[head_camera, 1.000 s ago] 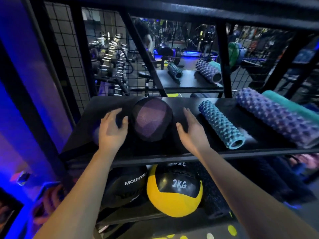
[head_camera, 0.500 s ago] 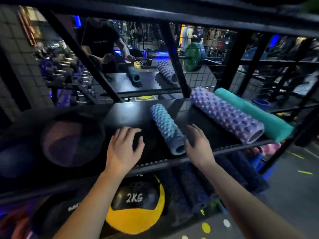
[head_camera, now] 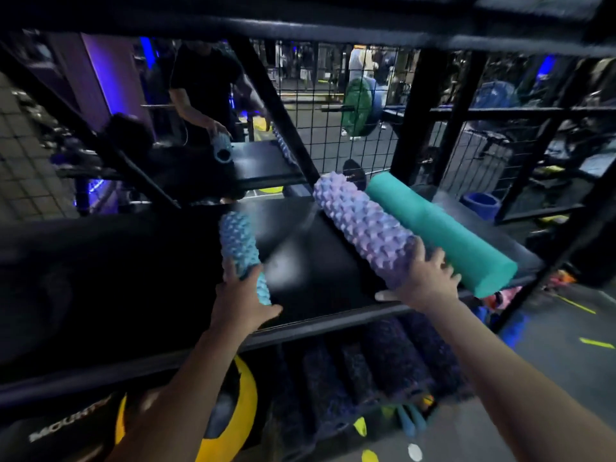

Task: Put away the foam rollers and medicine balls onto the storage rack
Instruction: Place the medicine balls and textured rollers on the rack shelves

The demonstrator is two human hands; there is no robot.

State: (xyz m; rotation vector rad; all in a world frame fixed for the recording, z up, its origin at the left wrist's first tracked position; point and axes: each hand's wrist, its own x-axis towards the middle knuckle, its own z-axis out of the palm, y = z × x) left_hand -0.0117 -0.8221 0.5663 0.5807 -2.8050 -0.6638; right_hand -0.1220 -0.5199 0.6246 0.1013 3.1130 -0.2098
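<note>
A short blue knobbed foam roller (head_camera: 239,245) lies on the black rack shelf (head_camera: 320,278), and my left hand (head_camera: 243,300) wraps around its near end. To the right lies a longer purple knobbed foam roller (head_camera: 363,225); my right hand (head_camera: 425,283) covers its near end, fingers spread over it. A smooth teal foam roller (head_camera: 440,228) rests against the purple one's right side. On the shelf below sit a yellow and black medicine ball (head_camera: 230,408) and a black medicine ball (head_camera: 66,435), both partly hidden by my left arm and the shelf.
Dark foam rollers (head_camera: 376,365) stand packed on the lower shelf at right. A mirror with black rack posts and wire mesh (head_camera: 336,128) backs the shelf, showing a person in black (head_camera: 203,85). Grey floor with yellow marks (head_camera: 596,343) lies to the right.
The view has swung right, away from the purple medicine ball. My left hand has closed around the blue roller's end. My right hand has moved from beside the blue roller onto the purple roller's end.
</note>
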